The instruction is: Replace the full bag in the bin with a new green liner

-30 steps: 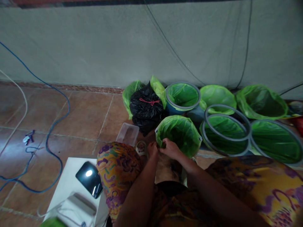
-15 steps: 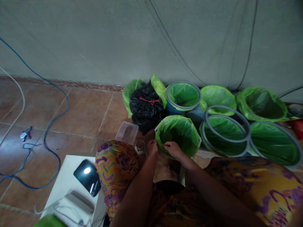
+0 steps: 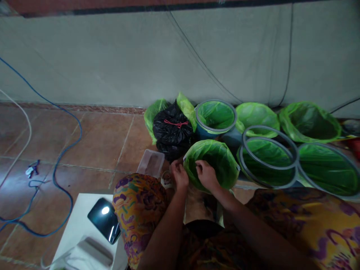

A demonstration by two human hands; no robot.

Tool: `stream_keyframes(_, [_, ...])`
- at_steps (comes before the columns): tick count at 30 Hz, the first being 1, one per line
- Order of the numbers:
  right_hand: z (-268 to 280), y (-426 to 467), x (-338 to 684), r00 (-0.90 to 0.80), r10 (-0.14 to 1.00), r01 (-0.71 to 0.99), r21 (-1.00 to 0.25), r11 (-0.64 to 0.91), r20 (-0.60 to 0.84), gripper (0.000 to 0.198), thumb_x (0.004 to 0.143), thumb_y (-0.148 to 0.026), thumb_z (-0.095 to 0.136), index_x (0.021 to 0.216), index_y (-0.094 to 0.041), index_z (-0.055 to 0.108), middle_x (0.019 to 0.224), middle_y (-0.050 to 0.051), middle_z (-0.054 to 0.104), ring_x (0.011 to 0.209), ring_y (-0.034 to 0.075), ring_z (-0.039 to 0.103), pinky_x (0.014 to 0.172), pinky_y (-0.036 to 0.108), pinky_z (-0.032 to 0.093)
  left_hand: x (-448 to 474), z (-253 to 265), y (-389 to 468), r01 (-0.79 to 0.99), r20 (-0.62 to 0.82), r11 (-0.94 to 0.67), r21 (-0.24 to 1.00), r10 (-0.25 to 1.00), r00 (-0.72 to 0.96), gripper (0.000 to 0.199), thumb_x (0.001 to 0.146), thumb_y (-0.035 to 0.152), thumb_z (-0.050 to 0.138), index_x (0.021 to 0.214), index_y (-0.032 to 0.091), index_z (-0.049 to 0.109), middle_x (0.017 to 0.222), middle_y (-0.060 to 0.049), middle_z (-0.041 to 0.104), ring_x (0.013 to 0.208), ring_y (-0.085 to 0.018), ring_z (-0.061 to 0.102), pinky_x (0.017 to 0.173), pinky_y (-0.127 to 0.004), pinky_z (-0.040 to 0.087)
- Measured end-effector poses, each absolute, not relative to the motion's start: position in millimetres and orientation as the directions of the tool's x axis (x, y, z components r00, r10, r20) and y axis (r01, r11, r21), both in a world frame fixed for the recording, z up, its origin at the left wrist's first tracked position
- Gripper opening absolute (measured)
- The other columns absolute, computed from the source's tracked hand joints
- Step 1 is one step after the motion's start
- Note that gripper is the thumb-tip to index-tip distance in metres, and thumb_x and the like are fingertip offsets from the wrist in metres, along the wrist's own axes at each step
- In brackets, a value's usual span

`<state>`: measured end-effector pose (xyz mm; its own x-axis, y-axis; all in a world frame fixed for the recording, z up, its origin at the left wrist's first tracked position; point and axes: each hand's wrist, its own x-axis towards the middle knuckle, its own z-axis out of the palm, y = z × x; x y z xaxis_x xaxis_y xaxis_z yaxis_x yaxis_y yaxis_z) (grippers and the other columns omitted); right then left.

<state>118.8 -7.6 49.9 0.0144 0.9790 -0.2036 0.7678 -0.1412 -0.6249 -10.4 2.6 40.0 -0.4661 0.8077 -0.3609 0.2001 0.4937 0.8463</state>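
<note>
A bin (image 3: 225,180) lined with a green plastic bag (image 3: 218,155) stands in front of me, its bag folded outward over the rim. My left hand (image 3: 180,176) is just outside the bin's left edge, fingers loosely bent and apart, with nothing visible in them. Over the near left part of the bin's mouth is my right hand (image 3: 207,176). Its thumb and fingers are curved with a small gap, and I see nothing between them. Small white tabs show at both sides of the rim.
Several more green-lined bins (image 3: 258,114) stand at right, some with grey rings; one loose ring (image 3: 244,144) lies across a bin. A tied black bag (image 3: 173,125), clear plastic box (image 3: 151,163), phone (image 3: 104,220) on a white surface (image 3: 75,217), and blue cable (image 3: 57,165) are at left.
Both hands have come away from the bag's near left edge. The left moved slightly up and left, the right up over the mouth; their fingers have loosened. The view has tilted upward.
</note>
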Motion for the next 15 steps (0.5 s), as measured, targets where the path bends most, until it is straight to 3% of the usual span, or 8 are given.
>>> stream_keyframes(2, [48,-1,108,0.001,0.985,0.676,-0.726,-0.126,-0.17,0.037,0.09,-0.018,0.045,0.124,-0.016,0.061,0.125,0.012,0.066,0.114,0.022,0.061,0.102,0.035,0.044,-8,52,13,0.341,-0.209,0.328,0.881,0.916,-0.342,0.037,0.089,0.017,0.045,0.122,0.015,0.061,0.13,-0.014,0.061,0.126,-0.022,0.053,0.112,-0.035,0.036])
stream_keyframes(4, [39,2,97,-0.021,0.975,0.585,-0.793,-0.168,-0.223,0.038,0.091,-0.02,0.045,0.126,-0.018,0.06,0.127,0.011,0.066,0.116,0.021,0.061,0.103,0.036,0.045,-4,55,22,0.439,-0.146,0.211,0.873,0.973,-0.177,0.04,0.088,0.013,0.044,0.125,0.014,0.061,0.133,-0.013,0.061,0.128,-0.022,0.053,0.114,-0.035,0.034])
stream_keyframes(9, [9,1,92,-0.117,0.891,0.499,-0.802,-0.329,-0.438,0.029,0.093,-0.018,0.043,0.105,-0.017,0.07,0.104,0.009,0.075,0.096,0.021,0.067,0.093,0.034,0.051,-4,38,33,0.543,-0.393,0.352,0.763,0.919,-0.043,0.045,0.085,0.01,0.049,0.129,0.013,0.058,0.127,-0.016,0.065,0.122,-0.024,0.06,0.107,-0.034,0.042])
stream_keyframes(11, [8,2,101,-0.101,0.897,0.546,-0.778,-0.312,-0.431,0.026,0.092,-0.019,0.047,0.101,-0.016,0.071,0.102,0.01,0.075,0.096,0.022,0.068,0.092,0.034,0.051,-7,31,34,0.569,-0.423,0.364,0.737,0.906,-0.031,0.042,0.086,0.012,0.05,0.127,0.015,0.059,0.122,-0.016,0.068,0.116,-0.025,0.063,0.102,-0.035,0.045])
stream_keyframes(15, [30,24,134,0.154,0.944,0.664,-0.677,-0.317,-0.292,0.03,0.092,-0.017,0.047,0.111,-0.017,0.069,0.113,0.01,0.072,0.105,0.02,0.066,0.097,0.03,0.046,-11,30,43,0.544,-0.37,0.36,0.758,0.924,-0.096,0.033,0.092,0.026,0.047,0.117,0.013,0.064,0.122,-0.019,0.067,0.117,-0.027,0.062,0.101,-0.035,0.044])
